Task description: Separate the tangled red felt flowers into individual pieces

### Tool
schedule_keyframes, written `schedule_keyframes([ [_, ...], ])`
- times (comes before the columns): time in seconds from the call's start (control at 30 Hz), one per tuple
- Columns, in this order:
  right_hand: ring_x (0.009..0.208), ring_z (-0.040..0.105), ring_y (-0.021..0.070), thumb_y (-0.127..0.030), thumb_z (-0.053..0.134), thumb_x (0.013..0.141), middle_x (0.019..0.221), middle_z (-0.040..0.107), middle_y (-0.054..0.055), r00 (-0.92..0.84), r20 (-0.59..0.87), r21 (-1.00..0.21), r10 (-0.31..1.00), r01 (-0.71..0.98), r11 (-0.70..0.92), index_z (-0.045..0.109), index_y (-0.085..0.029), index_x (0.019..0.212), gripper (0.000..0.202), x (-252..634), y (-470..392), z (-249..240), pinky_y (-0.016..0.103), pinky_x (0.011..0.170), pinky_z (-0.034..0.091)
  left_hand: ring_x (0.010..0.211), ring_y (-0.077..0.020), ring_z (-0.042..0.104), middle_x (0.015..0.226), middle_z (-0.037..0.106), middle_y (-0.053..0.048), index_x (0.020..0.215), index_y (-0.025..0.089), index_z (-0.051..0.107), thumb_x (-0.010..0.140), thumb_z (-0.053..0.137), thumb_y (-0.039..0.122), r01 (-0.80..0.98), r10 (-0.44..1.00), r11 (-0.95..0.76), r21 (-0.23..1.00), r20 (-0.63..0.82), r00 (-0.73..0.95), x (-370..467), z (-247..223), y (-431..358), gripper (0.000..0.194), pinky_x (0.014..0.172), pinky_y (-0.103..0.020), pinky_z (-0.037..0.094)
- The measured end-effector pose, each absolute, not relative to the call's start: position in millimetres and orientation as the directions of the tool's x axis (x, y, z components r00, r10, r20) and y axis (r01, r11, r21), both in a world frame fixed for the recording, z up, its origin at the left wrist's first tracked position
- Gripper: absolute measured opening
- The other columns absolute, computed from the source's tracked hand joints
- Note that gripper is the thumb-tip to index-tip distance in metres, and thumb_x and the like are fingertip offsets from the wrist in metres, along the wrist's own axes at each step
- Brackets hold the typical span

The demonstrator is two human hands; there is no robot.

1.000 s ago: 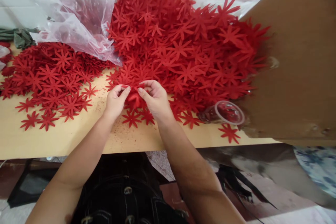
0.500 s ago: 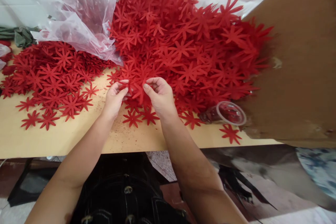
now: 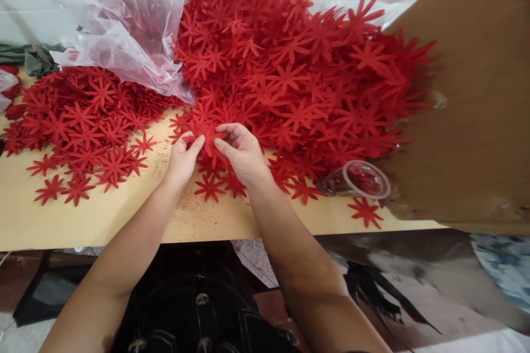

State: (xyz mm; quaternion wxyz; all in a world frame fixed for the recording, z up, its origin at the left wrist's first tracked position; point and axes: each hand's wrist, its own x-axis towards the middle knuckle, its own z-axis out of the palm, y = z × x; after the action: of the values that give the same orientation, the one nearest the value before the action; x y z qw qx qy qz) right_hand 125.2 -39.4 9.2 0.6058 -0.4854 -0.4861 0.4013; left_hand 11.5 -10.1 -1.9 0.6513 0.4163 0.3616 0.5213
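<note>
Between my two hands, just above the table, is a red flower-shaped cutout point(image 3: 210, 142) with several narrow petals. My left hand point(image 3: 183, 157) pinches its left side between thumb and fingers. On its right side, the thumb and forefinger of my right hand point(image 3: 241, 153) grip a petal. Beyond my hands rises a large heap of similar red cutouts point(image 3: 285, 77), so the held one's outline partly merges with it. A few loose cutouts point(image 3: 209, 187) lie on the table below my hands. Whether more than one layer is held, I cannot tell.
A flatter pile of red cutouts point(image 3: 83, 121) spreads at the left, under a clear plastic bag point(image 3: 124, 49). At the right, a transparent plastic cup point(image 3: 366, 179) lies on its side against a large cardboard box point(image 3: 464, 105). The pale table's front edge point(image 3: 199, 240) runs near my body.
My right hand has moved left, closer to my left hand, and now pinches the cutout's right side. My left hand has shifted slightly, keeping its hold.
</note>
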Motion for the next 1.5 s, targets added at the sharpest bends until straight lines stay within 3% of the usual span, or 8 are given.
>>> schedule_keyframes([
  [0.13, 0.073, 0.057, 0.0111, -0.043, 0.076, 0.058, 0.080, 0.059, 0.000, 0.192, 0.182, -0.979, 0.964, -0.058, 0.196, 0.054, -0.022, 0.088, 0.042, 135.3, -42.0, 13.8, 0.028, 0.072, 0.050, 0.069, -0.0088, 0.058, 0.075, 0.063, 0.001, 0.079, 0.015, 0.057, 0.067, 0.067, 0.028, -0.422, 0.984, 0.125, 0.898, -0.056, 0.171, 11.0, 0.9, -12.5, 0.019, 0.076, -0.026, 0.046],
  [0.4, 0.057, 0.049, 0.0090, -0.042, 0.070, 0.064, 0.064, 0.054, -0.002, 0.422, 0.189, -0.978, 0.887, 0.002, 0.207, 0.056, -0.021, 0.077, 0.029, 152.8, -34.3, 17.3, 0.025, 0.059, 0.044, 0.052, -0.0059, 0.050, 0.062, 0.058, 0.004, 0.074, 0.017, 0.056, 0.071, 0.063, 0.032, -0.379, 0.987, 0.162, 0.911, -0.155, 0.049, 2.8, 9.8, -10.0, 0.017, 0.049, -0.019, 0.039],
  [0.67, 0.053, 0.041, 0.0081, -0.043, 0.062, 0.071, 0.062, 0.048, -0.003, 0.490, 0.197, -0.979, 0.849, 0.054, 0.196, 0.050, -0.021, 0.069, 0.025, 157.3, -24.7, 12.4, 0.024, 0.053, 0.039, 0.052, -0.0055, 0.050, 0.059, 0.055, 0.005, 0.078, 0.016, 0.057, 0.069, 0.066, 0.031, -0.341, 0.980, 0.170, 0.925, -0.122, 0.157, 9.9, 2.0, -14.7, 0.020, 0.054, -0.020, 0.041],
  [0.9, 0.071, 0.057, 0.0141, -0.052, 0.068, 0.061, 0.077, 0.060, 0.001, 0.303, 0.054, -0.998, 0.952, -0.024, 0.064, 0.058, -0.022, 0.087, 0.041, 162.8, -21.2, 6.2, 0.030, 0.066, 0.048, 0.054, -0.0065, 0.050, 0.064, 0.056, 0.004, 0.077, 0.017, 0.054, 0.069, 0.067, 0.030, -0.336, 0.975, 0.207, 0.919, -0.163, 0.154, 8.8, -0.1, -12.6, 0.020, 0.057, -0.021, 0.042],
  [1.03, 0.076, 0.057, 0.0149, -0.057, 0.066, 0.061, 0.074, 0.061, 0.001, 0.257, 0.104, -0.994, 0.961, 0.058, 0.092, 0.061, -0.020, 0.075, 0.041, 161.5, -22.9, 8.4, 0.033, 0.079, 0.046, 0.058, -0.0063, 0.050, 0.066, 0.056, 0.004, 0.075, 0.017, 0.053, 0.068, 0.068, 0.026, -0.336, 0.975, 0.198, 0.921, -0.150, 0.161, 11.1, 2.1, -14.7, 0.019, 0.062, -0.021, 0.042],
  [1.17, 0.061, 0.049, 0.0108, -0.063, 0.059, 0.066, 0.059, 0.051, -0.003, 0.162, 0.111, -0.987, 0.980, 0.129, 0.091, 0.055, -0.020, 0.065, 0.044, 152.1, -26.9, 14.0, 0.027, 0.064, 0.044, 0.063, -0.0070, 0.052, 0.070, 0.059, 0.004, 0.075, 0.017, 0.054, 0.068, 0.066, 0.021, -0.316, 0.972, 0.200, 0.928, -0.148, 0.182, 14.2, 4.1, -16.2, 0.015, 0.070, -0.023, 0.044],
  [1.33, 0.068, 0.051, 0.0118, -0.064, 0.061, 0.064, 0.072, 0.058, 0.000, 0.038, 0.154, -0.976, 0.987, 0.163, 0.146, 0.059, -0.020, 0.076, 0.046, 138.9, -32.3, 18.9, 0.027, 0.066, 0.044, 0.067, -0.0077, 0.054, 0.070, 0.061, 0.003, 0.072, 0.017, 0.055, 0.069, 0.063, 0.018, -0.334, 0.971, 0.178, 0.926, -0.111, 0.210, 14.9, 3.5, -15.4, 0.009, 0.075, -0.024, 0.044],
  [1.5, 0.074, 0.058, 0.0147, -0.062, 0.064, 0.062, 0.074, 0.063, 0.000, 0.154, 0.183, -0.983, 0.971, 0.048, 0.178, 0.059, -0.021, 0.071, 0.042, 140.1, -29.6, 19.6, 0.033, 0.079, 0.048, 0.070, -0.0084, 0.055, 0.074, 0.061, 0.002, 0.074, 0.016, 0.055, 0.069, 0.064, 0.020, -0.291, 0.979, 0.136, 0.947, -0.083, 0.189, 13.4, 1.4, -15.4, 0.011, 0.077, -0.024, 0.043],
])
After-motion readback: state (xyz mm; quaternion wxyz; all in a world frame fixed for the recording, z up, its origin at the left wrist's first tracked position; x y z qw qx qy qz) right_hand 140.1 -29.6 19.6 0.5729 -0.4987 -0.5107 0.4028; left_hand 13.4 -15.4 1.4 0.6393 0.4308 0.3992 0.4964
